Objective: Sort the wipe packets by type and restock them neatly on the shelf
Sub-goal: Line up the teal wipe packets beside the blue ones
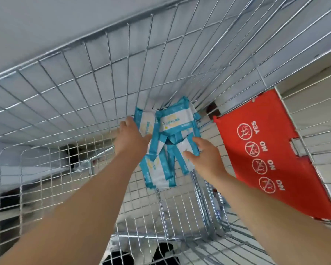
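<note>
Several blue-and-white wipe packets (173, 123) lie in a loose heap at the far corner of a wire shopping cart (69, 88). My left hand (131, 136) reaches into the heap from the left, its fingers lying on a packet (146, 121) at the pile's left edge. My right hand (203, 155) comes in from the right and its thumb and fingers close on the edge of a small packet (185, 152). Another packet (159, 175) lies nearest me on the cart floor, untouched. No shelf is in view.
The cart's wire walls rise on the left, far side and right. A red fold-down child-seat flap (271, 153) with white YES/NO pictograms hangs at the right. Tiled floor shows through the mesh, and dark shoes (161, 253) appear below.
</note>
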Tool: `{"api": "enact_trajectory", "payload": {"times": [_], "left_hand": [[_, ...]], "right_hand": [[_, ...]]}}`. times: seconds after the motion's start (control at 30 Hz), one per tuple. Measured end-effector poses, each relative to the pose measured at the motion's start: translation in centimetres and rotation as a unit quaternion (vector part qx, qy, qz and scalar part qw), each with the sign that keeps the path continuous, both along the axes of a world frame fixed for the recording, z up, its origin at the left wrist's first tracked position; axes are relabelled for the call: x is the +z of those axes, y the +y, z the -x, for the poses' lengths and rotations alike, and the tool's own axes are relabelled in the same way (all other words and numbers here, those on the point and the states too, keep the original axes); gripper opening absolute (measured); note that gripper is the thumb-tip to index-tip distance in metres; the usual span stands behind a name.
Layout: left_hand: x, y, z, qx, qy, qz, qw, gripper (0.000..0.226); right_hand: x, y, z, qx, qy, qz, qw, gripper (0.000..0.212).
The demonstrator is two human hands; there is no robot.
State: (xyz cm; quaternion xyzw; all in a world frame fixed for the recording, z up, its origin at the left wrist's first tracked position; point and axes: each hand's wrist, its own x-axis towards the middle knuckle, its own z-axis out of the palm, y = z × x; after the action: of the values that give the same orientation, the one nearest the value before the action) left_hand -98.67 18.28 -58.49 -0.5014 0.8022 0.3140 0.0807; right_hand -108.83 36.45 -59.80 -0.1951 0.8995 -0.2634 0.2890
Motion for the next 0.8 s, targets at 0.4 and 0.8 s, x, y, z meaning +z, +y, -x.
{"api": "enact_trajectory", "payload": {"times": [0.4, 0.8], "left_hand": [[-0.2, 1.5, -5.7, 0.184, 0.212, -0.123, 0.952, 0.02], [0.3, 0.5, -5.0, 0.181, 0.183, -0.136, 0.957, 0.007]], "right_hand": [[-3.1, 0.0, 1.1, 0.021, 0.006, 0.082, 0.996, 0.011], [0.0, -8.6, 5.7, 0.226, 0.208, 0.033, 0.951, 0.028]]}}
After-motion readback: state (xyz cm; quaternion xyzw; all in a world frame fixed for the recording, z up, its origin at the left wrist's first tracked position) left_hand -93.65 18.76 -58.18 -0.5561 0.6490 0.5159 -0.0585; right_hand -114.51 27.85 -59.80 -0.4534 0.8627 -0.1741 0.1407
